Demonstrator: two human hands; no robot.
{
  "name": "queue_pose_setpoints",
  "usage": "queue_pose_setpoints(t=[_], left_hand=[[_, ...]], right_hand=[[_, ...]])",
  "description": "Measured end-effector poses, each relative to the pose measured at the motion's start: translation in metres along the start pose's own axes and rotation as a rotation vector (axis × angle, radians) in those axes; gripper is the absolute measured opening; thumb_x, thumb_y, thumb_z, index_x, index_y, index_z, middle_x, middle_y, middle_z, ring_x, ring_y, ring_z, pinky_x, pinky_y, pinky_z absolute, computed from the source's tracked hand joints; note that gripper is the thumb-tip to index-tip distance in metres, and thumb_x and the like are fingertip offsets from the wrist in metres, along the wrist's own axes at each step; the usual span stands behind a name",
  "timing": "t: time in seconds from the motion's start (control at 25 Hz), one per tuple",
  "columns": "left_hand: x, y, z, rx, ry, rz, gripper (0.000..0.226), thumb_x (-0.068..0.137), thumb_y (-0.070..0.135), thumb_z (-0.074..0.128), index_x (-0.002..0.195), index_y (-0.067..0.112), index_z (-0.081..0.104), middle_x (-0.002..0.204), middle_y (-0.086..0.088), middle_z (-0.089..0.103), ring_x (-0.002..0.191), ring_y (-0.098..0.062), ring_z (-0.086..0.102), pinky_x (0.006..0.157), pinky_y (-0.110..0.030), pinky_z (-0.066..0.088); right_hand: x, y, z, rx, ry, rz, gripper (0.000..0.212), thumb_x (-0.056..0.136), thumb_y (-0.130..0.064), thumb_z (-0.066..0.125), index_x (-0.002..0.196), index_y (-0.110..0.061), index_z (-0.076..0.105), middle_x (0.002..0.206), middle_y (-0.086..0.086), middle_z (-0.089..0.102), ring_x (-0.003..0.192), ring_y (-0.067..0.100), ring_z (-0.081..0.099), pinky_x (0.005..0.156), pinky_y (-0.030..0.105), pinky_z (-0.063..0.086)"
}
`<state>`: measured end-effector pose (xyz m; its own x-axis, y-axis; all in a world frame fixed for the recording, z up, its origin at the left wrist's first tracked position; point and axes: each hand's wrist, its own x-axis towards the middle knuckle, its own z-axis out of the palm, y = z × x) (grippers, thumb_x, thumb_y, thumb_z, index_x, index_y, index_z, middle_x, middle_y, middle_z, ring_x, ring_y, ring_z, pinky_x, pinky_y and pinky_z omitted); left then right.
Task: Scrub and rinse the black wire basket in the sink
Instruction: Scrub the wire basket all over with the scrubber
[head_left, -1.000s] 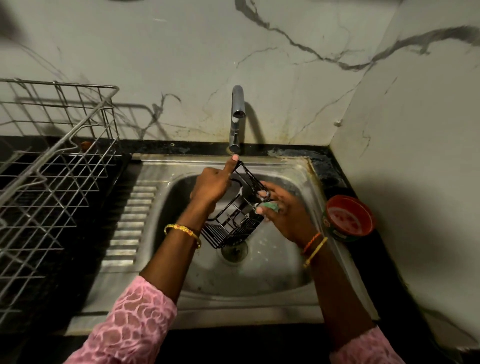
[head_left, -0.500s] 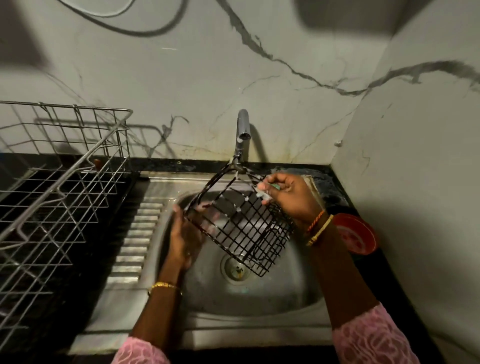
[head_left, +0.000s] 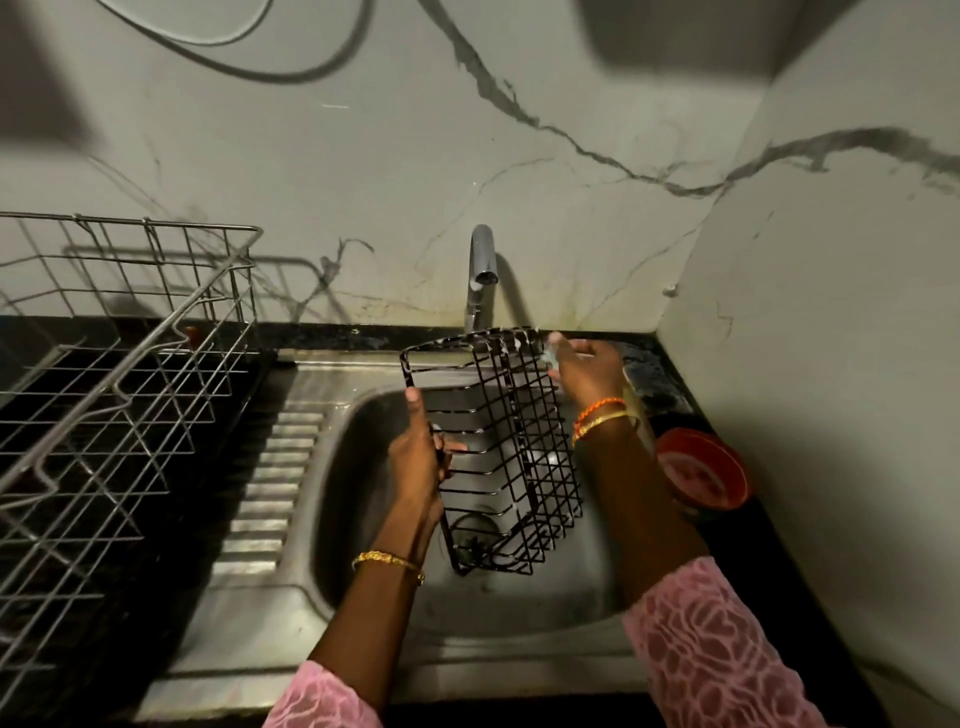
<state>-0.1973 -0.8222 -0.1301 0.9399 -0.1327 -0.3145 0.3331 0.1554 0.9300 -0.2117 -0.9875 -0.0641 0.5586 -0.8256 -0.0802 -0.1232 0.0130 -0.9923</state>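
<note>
Dim, warm light from above casts heavy shadows across the marble wall (head_left: 519, 171); edges bend, hands slightly blurred.

Black counter (head_left: 171, 525), steel sink (head_left: 260, 597), wire rack (head_left: 104, 395), red bowl (head_left: 701, 475)

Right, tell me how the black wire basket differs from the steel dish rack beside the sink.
The black wire basket is dark-coated; the steel dish rack is bare silvery metal. The basket is small, held tilted over the sink by the left hand, with the right hand at its top edge; the rack is far larger and stands on the counter. The basket carries white suds; none show on the rack. Both are open wire grids.
</note>
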Motion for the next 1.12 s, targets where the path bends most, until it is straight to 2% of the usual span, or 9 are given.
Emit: queue_pose_setpoints(t=[0.04, 0.08, 0.2, 0.28, 0.44, 0.52, 0.84, 1.0, 1.12], left_hand=[[0.001, -0.002, -0.001, -0.003, 0.005, -0.019, 0.067, 0.083, 0.072, 0.036, 0.046, 0.017, 0.046, 0.05, 0.0, 0.054, 0.041, -0.009, 0.032, 0.046, -0.022, 0.025], [0.002, -0.004, -0.001, -0.011, 0.008, -0.044, 0.07, 0.084, 0.071, 0.037, 0.043, 0.016, 0.05, 0.051, 0.0, 0.052, 0.043, -0.01, 0.032, 0.047, -0.022, 0.025], [0.0, -0.012, -0.003, -0.054, 0.017, -0.091, 0.058, 0.085, 0.068, 0.04, 0.054, 0.02, 0.05, 0.047, 0.002, 0.052, 0.043, -0.01, 0.031, 0.045, -0.022, 0.022], [-0.002, -0.015, -0.002, -0.064, 0.028, -0.131, 0.054, 0.085, 0.068, 0.043, 0.058, 0.021, 0.047, 0.047, 0.002, 0.051, 0.039, -0.008, 0.031, 0.041, -0.02, 0.02], [-0.006, -0.02, 0.0, -0.059, 0.029, -0.154, 0.052, 0.084, 0.068, 0.045, 0.062, 0.022, 0.047, 0.047, 0.004, 0.047, 0.043, -0.008, 0.035, 0.043, -0.021, 0.024], [-0.005, -0.022, -0.002, -0.056, 0.024, -0.152, 0.053, 0.084, 0.07, 0.044, 0.062, 0.022, 0.047, 0.045, 0.006, 0.046, 0.046, -0.009, 0.035, 0.045, -0.023, 0.024], [-0.006, -0.026, 0.002, -0.028, 0.007, -0.142, 0.054, 0.086, 0.069, 0.041, 0.06, 0.023, 0.046, 0.046, 0.004, 0.044, 0.046, -0.011, 0.033, 0.047, -0.024, 0.023], [-0.006, -0.029, -0.002, -0.028, 0.001, -0.14, 0.052, 0.085, 0.071, 0.039, 0.063, 0.024, 0.046, 0.053, 0.002, 0.042, 0.05, -0.012, 0.035, 0.05, -0.025, 0.026], [-0.005, -0.029, 0.0, 0.009, -0.023, -0.118, 0.054, 0.083, 0.075, 0.037, 0.068, 0.025, 0.053, 0.063, -0.003, 0.049, 0.059, -0.016, 0.045, 0.057, -0.027, 0.035]], right_hand=[[-0.004, 0.004, -0.002, -0.008, 0.045, -0.012, 0.007, 0.087, -0.015, 0.061, 0.09, -0.01, 0.056, 0.097, 0.011, 0.064, 0.08, 0.022, 0.063, 0.07, 0.034, 0.057], [-0.013, 0.005, -0.006, -0.012, 0.048, -0.017, 0.014, 0.089, -0.01, 0.056, 0.103, -0.01, 0.056, 0.105, 0.01, 0.062, 0.085, 0.02, 0.061, 0.075, 0.034, 0.056], [-0.044, 0.014, -0.012, 0.007, -0.01, -0.217, 0.032, 0.089, 0.001, 0.052, 0.12, -0.006, 0.053, 0.118, 0.007, 0.059, 0.096, 0.012, 0.06, 0.076, 0.021, 0.055], [-0.069, 0.021, -0.007, -0.04, -0.08, -0.398, 0.031, 0.087, 0.001, 0.056, 0.118, -0.002, 0.056, 0.112, 0.002, 0.061, 0.088, 0.003, 0.06, 0.072, 0.01, 0.052], [-0.087, 0.037, 0.012, -0.141, -0.225, -0.746, 0.02, 0.084, 0.001, 0.061, 0.103, -0.002, 0.068, 0.105, 0.009, 0.065, 0.099, 0.007, 0.058, 0.087, 0.017, 0.049], [-0.083, 0.04, 0.012, -0.186, -0.238, -0.856, 0.019, 0.083, 0.004, 0.06, 0.098, -0.001, 0.07, 0.101, 0.011, 0.066, 0.098, 0.006, 0.057, 0.087, 0.011, 0.045], [-0.074, 0.043, 0.008, -0.233, -0.165, -0.879, 0.016, 0.083, 0.006, 0.059, 0.093, -0.001, 0.07, 0.095, 0.011, 0.067, 0.093, 0.008, 0.058, 0.086, 0.009, 0.043], [-0.08, 0.047, 0.005, -0.297, -0.28, -1.055, 0.027, 0.08, 0.014, 0.056, 0.098, -0.001, 0.068, 0.099, 0.012, 0.065, 0.1, 0.016, 0.057, 0.092, 0.023, 0.046], [-0.087, 0.04, 0.006, -0.328, -0.385, -1.135, 0.027, 0.079, 0.014, 0.055, 0.102, 0.003, 0.066, 0.108, 0.017, 0.06, 0.106, 0.017, 0.053, 0.095, 0.018, 0.044]])
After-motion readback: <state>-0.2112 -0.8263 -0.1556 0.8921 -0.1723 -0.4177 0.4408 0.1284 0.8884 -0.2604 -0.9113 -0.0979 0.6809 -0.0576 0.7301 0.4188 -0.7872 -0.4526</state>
